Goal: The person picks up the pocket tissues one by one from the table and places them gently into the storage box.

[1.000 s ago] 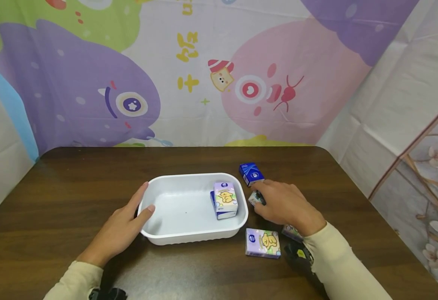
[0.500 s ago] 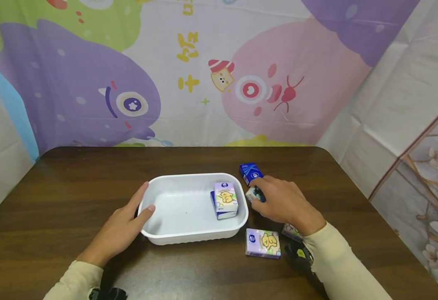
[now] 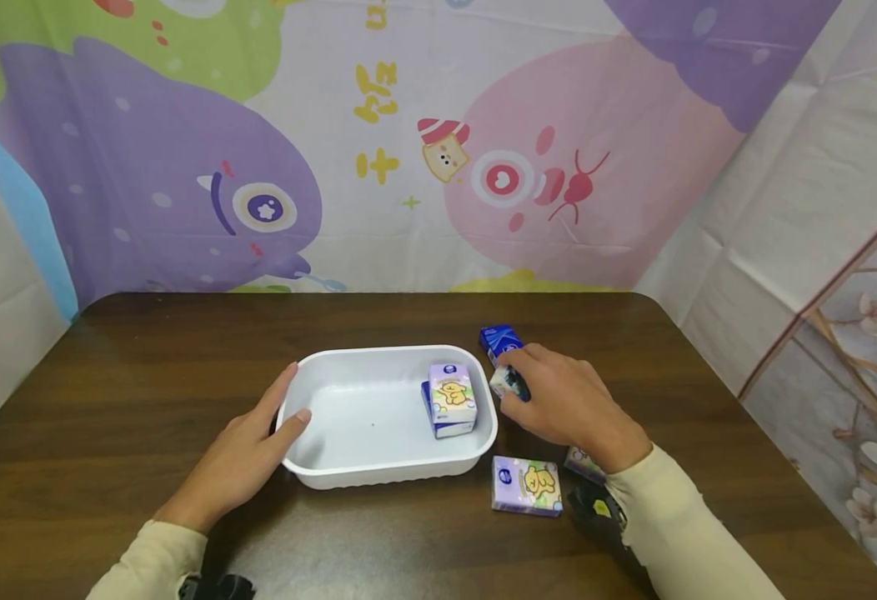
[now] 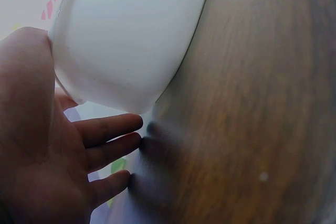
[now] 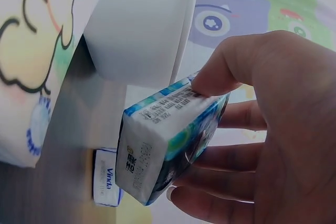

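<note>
My left hand (image 3: 239,454) holds the left end of a white plastic tray (image 3: 386,481), thumb over its rim and the other fingers outside. In the left wrist view, three fingers (image 4: 113,129) extend below the tray wall. My right hand (image 3: 569,404) pinches a small tissue pack (image 3: 509,382), white with blue-green and dark print, beside the tray's right end. The right wrist view shows this tissue pack (image 5: 173,135) tilted between thumb and fingers. Inside the tray, a purple tissue pack (image 3: 452,393) with a yellow cartoon lies on a blue one (image 3: 446,429).
A blue tissue pack (image 3: 498,342) lies just beyond my right hand. Nearer me is a purple cartoon tissue pack (image 3: 526,486), with another pack (image 3: 584,464) partly hidden by my right wrist. All stand on a dark wooden table (image 3: 378,550) before a cartoon-printed curtain (image 3: 378,250).
My right hand has shifted slightly to the left and upward with the tissue pack, showing more of it. My left hand and the tray stay in place.
</note>
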`<action>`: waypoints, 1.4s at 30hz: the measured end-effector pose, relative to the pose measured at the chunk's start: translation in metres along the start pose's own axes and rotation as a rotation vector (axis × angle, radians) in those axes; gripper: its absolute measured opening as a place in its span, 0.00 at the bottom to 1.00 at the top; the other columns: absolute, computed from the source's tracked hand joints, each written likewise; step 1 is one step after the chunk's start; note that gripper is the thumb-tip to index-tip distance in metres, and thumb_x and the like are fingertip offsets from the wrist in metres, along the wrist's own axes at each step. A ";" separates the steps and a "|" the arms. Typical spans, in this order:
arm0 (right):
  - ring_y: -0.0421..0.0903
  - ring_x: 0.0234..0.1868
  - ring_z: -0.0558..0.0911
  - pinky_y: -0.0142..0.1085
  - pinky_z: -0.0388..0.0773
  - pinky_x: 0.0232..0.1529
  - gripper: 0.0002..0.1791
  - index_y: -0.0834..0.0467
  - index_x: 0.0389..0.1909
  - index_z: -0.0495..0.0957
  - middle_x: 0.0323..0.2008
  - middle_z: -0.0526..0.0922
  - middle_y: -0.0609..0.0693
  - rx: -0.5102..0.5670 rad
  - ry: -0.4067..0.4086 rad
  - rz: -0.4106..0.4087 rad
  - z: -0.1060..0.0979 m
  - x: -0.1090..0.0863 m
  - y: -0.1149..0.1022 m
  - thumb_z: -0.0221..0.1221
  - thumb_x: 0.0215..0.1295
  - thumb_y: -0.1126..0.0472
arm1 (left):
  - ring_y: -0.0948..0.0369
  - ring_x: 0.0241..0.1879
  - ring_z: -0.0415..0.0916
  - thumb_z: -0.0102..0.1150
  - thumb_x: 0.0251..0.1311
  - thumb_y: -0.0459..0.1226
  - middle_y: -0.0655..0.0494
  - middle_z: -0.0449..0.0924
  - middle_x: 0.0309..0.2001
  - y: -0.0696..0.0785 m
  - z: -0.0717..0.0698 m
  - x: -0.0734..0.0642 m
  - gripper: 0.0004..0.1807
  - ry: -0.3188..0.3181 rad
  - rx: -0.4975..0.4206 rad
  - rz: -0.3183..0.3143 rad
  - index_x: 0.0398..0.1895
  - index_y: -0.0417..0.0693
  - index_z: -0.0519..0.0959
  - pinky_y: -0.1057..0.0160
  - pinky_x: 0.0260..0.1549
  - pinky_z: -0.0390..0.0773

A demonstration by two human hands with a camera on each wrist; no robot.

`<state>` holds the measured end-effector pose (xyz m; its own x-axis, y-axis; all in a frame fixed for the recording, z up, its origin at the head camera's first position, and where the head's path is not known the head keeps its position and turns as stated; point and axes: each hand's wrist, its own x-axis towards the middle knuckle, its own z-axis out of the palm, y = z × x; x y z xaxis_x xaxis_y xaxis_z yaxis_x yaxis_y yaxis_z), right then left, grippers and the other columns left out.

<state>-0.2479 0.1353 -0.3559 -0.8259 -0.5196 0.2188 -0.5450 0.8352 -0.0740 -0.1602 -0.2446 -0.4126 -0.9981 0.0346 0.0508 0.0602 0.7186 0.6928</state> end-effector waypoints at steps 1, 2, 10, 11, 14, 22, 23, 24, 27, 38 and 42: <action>0.46 0.41 0.81 0.43 0.78 0.35 0.24 0.51 0.59 0.80 0.51 0.82 0.50 0.002 -0.001 0.000 0.000 0.000 -0.001 0.59 0.61 0.49 | 0.38 0.65 0.68 0.42 0.74 0.61 0.36 0.64 0.70 0.000 0.000 0.000 0.39 0.000 -0.002 0.001 0.82 0.69 0.41 0.34 0.54 0.68; 0.46 0.41 0.81 0.43 0.78 0.36 0.25 0.51 0.59 0.80 0.52 0.82 0.50 0.003 -0.001 0.000 -0.001 0.000 -0.001 0.59 0.61 0.49 | 0.39 0.65 0.68 0.42 0.74 0.61 0.36 0.64 0.71 0.000 0.000 0.000 0.39 0.001 -0.004 0.000 0.82 0.69 0.41 0.34 0.55 0.67; 0.45 0.39 0.79 0.42 0.77 0.35 0.24 0.51 0.58 0.80 0.51 0.82 0.49 0.011 0.018 -0.007 -0.002 0.000 -0.003 0.59 0.61 0.50 | 0.39 0.65 0.68 0.42 0.74 0.61 0.37 0.64 0.71 0.000 0.000 0.000 0.39 0.001 -0.003 -0.002 0.82 0.69 0.41 0.34 0.55 0.68; 0.45 0.39 0.79 0.42 0.77 0.36 0.24 0.51 0.58 0.80 0.51 0.82 0.49 0.011 0.023 -0.008 -0.002 0.000 -0.003 0.59 0.61 0.50 | 0.39 0.65 0.67 0.42 0.74 0.61 0.37 0.63 0.71 0.000 -0.001 0.000 0.39 0.000 -0.003 -0.003 0.82 0.69 0.41 0.34 0.55 0.68; 0.45 0.41 0.80 0.43 0.78 0.37 0.24 0.51 0.58 0.80 0.51 0.82 0.49 0.011 0.037 -0.013 -0.003 -0.001 -0.004 0.59 0.61 0.49 | 0.39 0.66 0.67 0.41 0.74 0.61 0.37 0.63 0.72 0.001 0.000 0.000 0.39 -0.003 -0.003 -0.004 0.82 0.69 0.41 0.34 0.55 0.68; 0.45 0.41 0.81 0.43 0.79 0.36 0.23 0.51 0.56 0.81 0.49 0.82 0.49 0.016 0.078 -0.037 -0.003 -0.001 -0.003 0.59 0.61 0.49 | 0.39 0.65 0.67 0.41 0.74 0.61 0.37 0.63 0.71 0.000 0.000 0.000 0.39 -0.001 -0.003 -0.005 0.82 0.69 0.41 0.34 0.55 0.68; 0.45 0.40 0.81 0.43 0.79 0.36 0.23 0.51 0.56 0.81 0.48 0.82 0.49 0.017 0.087 -0.042 -0.003 -0.001 -0.003 0.58 0.60 0.49 | 0.39 0.65 0.68 0.41 0.74 0.61 0.37 0.63 0.71 0.000 -0.001 0.000 0.39 -0.001 -0.003 -0.005 0.82 0.69 0.41 0.34 0.54 0.68; 0.45 0.41 0.81 0.44 0.79 0.36 0.22 0.51 0.55 0.81 0.48 0.83 0.48 0.017 0.097 -0.046 -0.003 0.000 -0.003 0.58 0.60 0.49 | 0.39 0.65 0.68 0.41 0.74 0.61 0.37 0.63 0.71 0.000 -0.001 0.000 0.39 0.000 -0.003 -0.005 0.82 0.69 0.41 0.34 0.55 0.68; 0.45 0.41 0.81 0.44 0.79 0.36 0.23 0.51 0.55 0.81 0.48 0.83 0.48 0.017 0.118 -0.054 -0.003 0.000 -0.003 0.58 0.60 0.49 | 0.38 0.65 0.67 0.42 0.74 0.61 0.37 0.63 0.72 0.001 0.000 0.000 0.40 -0.004 -0.004 -0.005 0.82 0.69 0.41 0.34 0.54 0.68; 0.44 0.45 0.83 0.46 0.80 0.38 0.20 0.50 0.53 0.81 0.49 0.84 0.47 0.063 0.236 -0.108 -0.003 0.000 -0.004 0.55 0.61 0.51 | 0.39 0.65 0.68 0.42 0.74 0.61 0.36 0.65 0.70 0.002 -0.001 0.000 0.39 0.003 -0.011 0.003 0.82 0.69 0.42 0.35 0.55 0.68; 0.44 0.46 0.83 0.46 0.80 0.39 0.20 0.50 0.54 0.80 0.49 0.84 0.47 0.069 0.239 -0.110 -0.003 0.000 -0.004 0.55 0.61 0.52 | 0.39 0.65 0.68 0.42 0.74 0.61 0.36 0.65 0.70 0.002 -0.001 -0.001 0.39 0.001 -0.012 0.002 0.82 0.69 0.42 0.35 0.55 0.68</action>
<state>-0.2449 0.1324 -0.3530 -0.7077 -0.5426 0.4525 -0.6452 0.7573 -0.1009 -0.1591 -0.2442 -0.4106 -0.9980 0.0357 0.0531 0.0627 0.7102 0.7012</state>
